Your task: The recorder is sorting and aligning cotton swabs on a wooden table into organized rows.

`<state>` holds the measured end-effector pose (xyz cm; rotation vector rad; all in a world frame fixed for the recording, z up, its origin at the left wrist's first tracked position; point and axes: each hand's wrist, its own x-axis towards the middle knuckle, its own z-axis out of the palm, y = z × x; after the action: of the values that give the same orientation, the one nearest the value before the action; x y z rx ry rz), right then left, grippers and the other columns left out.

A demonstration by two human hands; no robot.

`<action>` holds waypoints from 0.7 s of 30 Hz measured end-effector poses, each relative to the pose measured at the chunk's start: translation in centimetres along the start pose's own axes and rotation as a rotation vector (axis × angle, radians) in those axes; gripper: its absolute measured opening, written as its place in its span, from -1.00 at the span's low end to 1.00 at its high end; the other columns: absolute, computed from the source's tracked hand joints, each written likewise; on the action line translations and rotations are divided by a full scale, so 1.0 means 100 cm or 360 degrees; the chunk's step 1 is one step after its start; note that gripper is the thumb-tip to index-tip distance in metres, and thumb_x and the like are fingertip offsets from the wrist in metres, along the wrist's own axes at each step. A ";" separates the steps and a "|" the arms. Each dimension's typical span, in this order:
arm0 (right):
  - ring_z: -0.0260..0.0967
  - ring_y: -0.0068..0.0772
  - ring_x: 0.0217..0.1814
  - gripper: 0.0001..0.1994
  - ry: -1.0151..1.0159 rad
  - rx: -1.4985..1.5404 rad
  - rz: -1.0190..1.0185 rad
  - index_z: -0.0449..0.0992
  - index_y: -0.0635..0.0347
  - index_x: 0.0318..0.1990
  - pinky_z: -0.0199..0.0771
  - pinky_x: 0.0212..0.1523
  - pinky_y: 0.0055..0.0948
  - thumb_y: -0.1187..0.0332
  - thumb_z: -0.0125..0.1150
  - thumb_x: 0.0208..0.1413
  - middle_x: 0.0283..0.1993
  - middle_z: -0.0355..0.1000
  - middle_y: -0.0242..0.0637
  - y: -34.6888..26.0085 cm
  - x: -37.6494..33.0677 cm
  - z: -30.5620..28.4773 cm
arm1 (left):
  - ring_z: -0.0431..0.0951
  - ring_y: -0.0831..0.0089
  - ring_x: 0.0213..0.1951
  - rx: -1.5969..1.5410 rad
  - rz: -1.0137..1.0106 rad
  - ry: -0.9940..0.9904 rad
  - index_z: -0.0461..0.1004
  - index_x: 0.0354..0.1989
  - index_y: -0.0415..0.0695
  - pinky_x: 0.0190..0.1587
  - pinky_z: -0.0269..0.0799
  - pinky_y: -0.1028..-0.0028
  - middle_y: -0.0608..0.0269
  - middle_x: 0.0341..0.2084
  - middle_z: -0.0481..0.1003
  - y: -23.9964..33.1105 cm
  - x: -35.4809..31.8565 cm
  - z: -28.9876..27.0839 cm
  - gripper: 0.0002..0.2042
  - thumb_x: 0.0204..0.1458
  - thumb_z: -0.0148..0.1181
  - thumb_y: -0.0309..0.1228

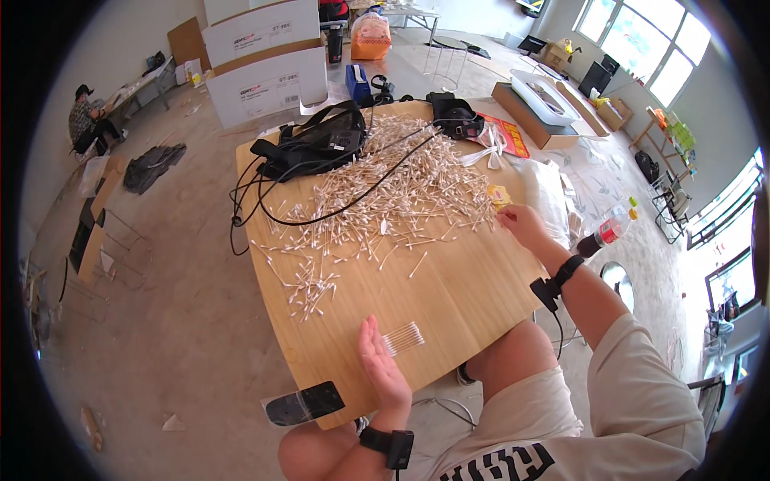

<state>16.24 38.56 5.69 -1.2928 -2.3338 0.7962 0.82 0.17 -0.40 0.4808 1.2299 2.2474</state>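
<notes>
My left hand rests edge-down on the wooden table, fingers straight and holding nothing, right beside a small neat row of cotton swabs. My right hand reaches to the right edge of a big loose pile of cotton swabs, fingers curled at the pile's fringe; whether it grips a swab is too small to tell. A small yellow packet lies just beyond that hand. Both wrists wear black bands.
A black bag with cables and a black pouch sit at the table's far end. A black phone lies at the near left corner. Cardboard boxes, a plastic bottle and a seated person surround the table.
</notes>
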 end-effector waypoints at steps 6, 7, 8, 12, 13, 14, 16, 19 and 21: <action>0.57 -0.47 -0.24 -0.86 -0.0605 0.0133 -0.0525 0.62 0.22 -0.11 0.55 -0.22 -0.43 0.43 0.25 0.23 -0.25 0.58 -0.27 -0.091 -0.040 0.035 | -0.08 0.18 0.54 -0.0031 0.0012 0.0011 -0.02 0.50 -0.20 0.53 -0.33 0.18 -0.02 0.50 0.03 -0.005 -0.001 -0.008 -0.26 0.38 -0.38 0.15; 0.56 -0.42 -0.23 -0.87 -0.0598 -0.0037 -0.0778 0.62 0.20 -0.12 0.56 -0.24 -0.38 0.42 0.25 0.22 -0.23 0.57 -0.28 -0.107 -0.052 0.043 | -0.08 0.18 0.54 -0.0024 0.0011 0.0019 -0.02 0.50 -0.20 0.53 -0.33 0.18 -0.02 0.50 0.03 -0.004 -0.002 -0.007 -0.26 0.38 -0.38 0.15; 0.55 -0.27 -0.20 -0.86 -0.0722 -0.0027 -0.0794 0.60 0.19 -0.12 0.57 -0.21 -0.30 0.40 0.24 0.22 -0.19 0.55 -0.24 -0.122 -0.062 0.049 | -0.07 0.18 0.54 -0.0032 0.0001 0.0007 -0.02 0.50 -0.20 0.53 -0.33 0.18 -0.02 0.50 0.03 -0.003 -0.001 -0.005 -0.26 0.38 -0.37 0.16; 0.51 -0.15 -0.13 -0.88 -0.0807 -0.0006 -0.1064 0.58 0.16 -0.14 0.53 -0.11 -0.27 0.38 0.26 0.22 -0.19 0.50 -0.26 -0.138 -0.087 0.093 | -0.07 0.20 0.54 -0.0051 -0.0007 -0.0004 -0.03 0.51 -0.20 0.53 -0.35 0.19 -0.01 0.50 0.03 0.000 0.000 -0.002 -0.25 0.38 -0.35 0.17; 0.50 -0.11 -0.11 -0.88 -0.0847 -0.0067 -0.1137 0.56 0.15 -0.14 0.52 -0.07 -0.23 0.38 0.25 0.22 -0.18 0.49 -0.24 -0.141 -0.091 0.100 | -0.07 0.20 0.54 -0.0044 -0.0008 -0.0001 -0.03 0.51 -0.20 0.53 -0.35 0.19 -0.01 0.50 0.03 0.002 0.000 -0.001 -0.25 0.38 -0.35 0.17; 0.49 -0.06 -0.09 -0.89 -0.0885 -0.0129 -0.1210 0.55 0.14 -0.15 0.50 -0.03 -0.18 0.37 0.23 0.21 -0.17 0.48 -0.23 -0.143 -0.094 0.105 | -0.08 0.15 0.54 -0.0041 -0.0023 0.0002 -0.07 0.50 -0.24 0.53 -0.33 0.17 -0.08 0.50 0.01 0.003 0.000 0.000 -0.26 0.39 -0.40 0.14; 0.49 -0.07 -0.09 -0.89 -0.0930 -0.0068 -0.1209 0.55 0.13 -0.16 0.50 -0.02 -0.18 0.36 0.24 0.21 -0.17 0.47 -0.23 -0.143 -0.098 0.111 | -0.08 0.09 0.54 -0.0037 -0.0039 0.0009 -0.10 0.50 -0.28 0.54 -0.31 0.16 -0.16 0.49 -0.02 0.005 0.000 -0.001 -0.28 0.41 -0.44 0.10; 0.49 -0.09 -0.10 -0.88 -0.1005 0.0002 -0.1230 0.54 0.13 -0.15 0.50 -0.03 -0.18 0.35 0.24 0.21 -0.17 0.47 -0.23 -0.146 -0.102 0.115 | -0.08 0.11 0.54 -0.0041 -0.0059 0.0009 -0.10 0.51 -0.26 0.54 -0.31 0.17 -0.13 0.50 -0.01 0.004 -0.001 -0.002 -0.28 0.41 -0.44 0.11; 0.49 -0.10 -0.11 -0.87 -0.1036 0.0019 -0.1255 0.54 0.13 -0.13 0.51 -0.04 -0.19 0.35 0.24 0.22 -0.17 0.46 -0.24 -0.150 -0.104 0.115 | -0.08 0.13 0.54 -0.0045 -0.0040 -0.0005 -0.11 0.51 -0.25 0.54 -0.31 0.18 -0.10 0.50 -0.01 0.003 -0.001 -0.003 -0.27 0.41 -0.44 0.12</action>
<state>5.50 19.86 5.76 0.0043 -2.9578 1.0175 0.60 -0.24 -0.31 0.4555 1.1946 2.2387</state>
